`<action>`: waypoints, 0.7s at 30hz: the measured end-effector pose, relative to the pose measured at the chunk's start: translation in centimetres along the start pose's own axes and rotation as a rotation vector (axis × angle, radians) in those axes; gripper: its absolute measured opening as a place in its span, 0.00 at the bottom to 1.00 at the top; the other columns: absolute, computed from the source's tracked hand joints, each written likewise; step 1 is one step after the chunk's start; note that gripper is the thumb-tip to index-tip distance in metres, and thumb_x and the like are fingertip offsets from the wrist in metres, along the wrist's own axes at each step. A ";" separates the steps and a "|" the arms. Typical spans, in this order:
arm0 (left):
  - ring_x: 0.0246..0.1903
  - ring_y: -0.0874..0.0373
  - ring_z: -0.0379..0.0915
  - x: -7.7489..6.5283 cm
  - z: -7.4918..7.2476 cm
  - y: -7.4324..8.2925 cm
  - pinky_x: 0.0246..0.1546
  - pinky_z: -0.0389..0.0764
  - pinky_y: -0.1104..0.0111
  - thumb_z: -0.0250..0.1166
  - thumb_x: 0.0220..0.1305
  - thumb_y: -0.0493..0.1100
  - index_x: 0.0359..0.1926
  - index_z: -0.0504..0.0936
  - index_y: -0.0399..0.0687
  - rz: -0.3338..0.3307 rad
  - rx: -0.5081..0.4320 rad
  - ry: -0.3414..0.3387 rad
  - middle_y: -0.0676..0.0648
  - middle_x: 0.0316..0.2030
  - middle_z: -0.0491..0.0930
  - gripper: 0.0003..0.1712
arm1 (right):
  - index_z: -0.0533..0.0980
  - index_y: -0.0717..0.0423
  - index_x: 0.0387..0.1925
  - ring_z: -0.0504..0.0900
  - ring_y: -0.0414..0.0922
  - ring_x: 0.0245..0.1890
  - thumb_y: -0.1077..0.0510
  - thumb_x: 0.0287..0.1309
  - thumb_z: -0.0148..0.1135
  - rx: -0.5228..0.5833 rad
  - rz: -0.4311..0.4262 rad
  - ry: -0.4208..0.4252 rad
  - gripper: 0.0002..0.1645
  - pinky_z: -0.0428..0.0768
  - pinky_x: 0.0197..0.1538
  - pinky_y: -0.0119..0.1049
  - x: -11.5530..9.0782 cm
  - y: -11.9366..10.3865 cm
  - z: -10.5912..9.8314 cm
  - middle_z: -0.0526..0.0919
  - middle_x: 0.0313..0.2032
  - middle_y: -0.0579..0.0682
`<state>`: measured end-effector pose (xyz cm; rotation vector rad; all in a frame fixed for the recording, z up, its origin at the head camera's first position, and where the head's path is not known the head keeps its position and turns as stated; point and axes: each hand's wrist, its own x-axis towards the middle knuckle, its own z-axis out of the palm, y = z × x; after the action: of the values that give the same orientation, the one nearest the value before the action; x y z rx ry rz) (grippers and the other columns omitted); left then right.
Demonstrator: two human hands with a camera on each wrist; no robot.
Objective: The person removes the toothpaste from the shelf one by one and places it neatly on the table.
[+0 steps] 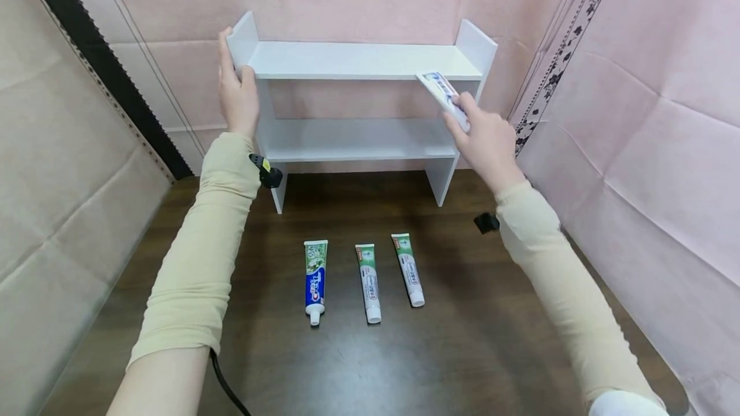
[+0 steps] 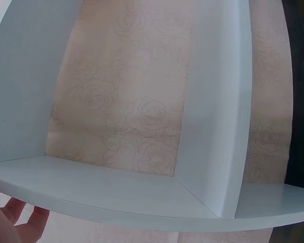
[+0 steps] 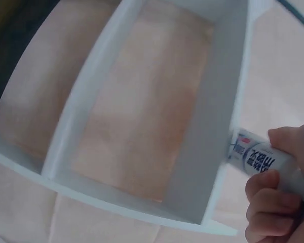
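Observation:
A white two-tier shelf [image 1: 358,140] stands on the dark wooden table. My left hand [image 1: 238,92] grips its left side panel near the top; in the left wrist view, curled fingers [image 2: 33,223] show at the panel's outer side. My right hand [image 1: 488,140] holds a white and blue toothpaste tube [image 1: 442,96] between thumb and fingers. The tube tilts up to the left, its flat end by the front edge of the upper board [image 1: 358,60]. In the right wrist view, the tube [image 3: 261,159] has blue lettering and a small red mark.
In front of the shelf lie a green and blue toothpaste tube [image 1: 315,281] and two green and white tubes, one in the middle [image 1: 369,284] and one to the right [image 1: 408,269]. Pink fabric walls [image 1: 653,146] surround the table [image 1: 347,371]. A black cable [image 1: 225,384] hangs by my left arm.

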<state>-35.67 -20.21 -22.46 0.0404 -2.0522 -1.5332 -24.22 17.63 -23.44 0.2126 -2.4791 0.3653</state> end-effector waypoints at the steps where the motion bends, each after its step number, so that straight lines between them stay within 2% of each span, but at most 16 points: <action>1: 0.58 0.64 0.61 0.0 0.0 0.1 0.56 0.68 0.67 0.41 0.71 0.42 0.72 0.48 0.83 -0.003 0.001 -0.003 0.58 0.72 0.58 0.36 | 0.72 0.50 0.53 0.74 0.55 0.18 0.41 0.67 0.51 0.004 -0.022 0.018 0.22 0.64 0.19 0.42 -1.2 0.1 0.0 0.83 0.26 0.63; 3: 0.59 0.65 0.61 0.1 0.0 0.2 0.57 0.67 0.68 0.40 0.70 0.41 0.72 0.48 0.84 -0.002 -0.003 -0.003 0.59 0.72 0.57 0.36 | 0.74 0.52 0.50 0.70 0.52 0.13 0.44 0.66 0.54 0.021 -0.057 0.037 0.19 0.62 0.16 0.39 -3.6 0.4 0.6 0.80 0.19 0.60; 5: 0.59 0.65 0.60 0.2 -0.1 0.3 0.58 0.66 0.68 0.40 0.70 0.41 0.72 0.48 0.85 -0.001 -0.006 0.006 0.61 0.72 0.56 0.37 | 0.75 0.52 0.50 0.68 0.49 0.11 0.45 0.65 0.55 0.046 -0.051 0.003 0.18 0.62 0.15 0.38 -6.0 0.9 1.7 0.77 0.16 0.57; 11: 0.58 0.65 0.61 0.0 0.0 0.4 0.55 0.67 0.68 0.40 0.70 0.42 0.72 0.48 0.83 -0.003 0.002 0.014 0.60 0.72 0.57 0.36 | 0.75 0.50 0.49 0.72 0.51 0.17 0.46 0.64 0.55 0.060 0.123 -0.241 0.18 0.66 0.18 0.42 -11.8 3.4 5.9 0.80 0.23 0.58; 17: 0.60 0.65 0.61 -0.3 0.4 0.2 0.58 0.67 0.68 0.41 0.71 0.42 0.72 0.47 0.83 -0.016 -0.013 0.010 0.60 0.73 0.56 0.36 | 0.75 0.53 0.50 0.76 0.53 0.23 0.51 0.60 0.54 0.004 0.205 -0.518 0.18 0.70 0.22 0.46 -14.8 5.6 8.9 0.83 0.33 0.62; 21: 0.60 0.65 0.61 0.0 0.6 0.2 0.56 0.68 0.68 0.41 0.71 0.43 0.72 0.47 0.85 -0.019 -0.004 0.011 0.61 0.73 0.56 0.36 | 0.71 0.56 0.55 0.78 0.56 0.27 0.51 0.61 0.53 -0.030 0.232 -0.633 0.23 0.73 0.26 0.49 -16.1 5.9 10.3 0.83 0.41 0.66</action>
<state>-35.83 -19.64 -22.40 0.0664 -2.0461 -1.5448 -18.50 21.05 -42.34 0.0233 -3.1459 0.4023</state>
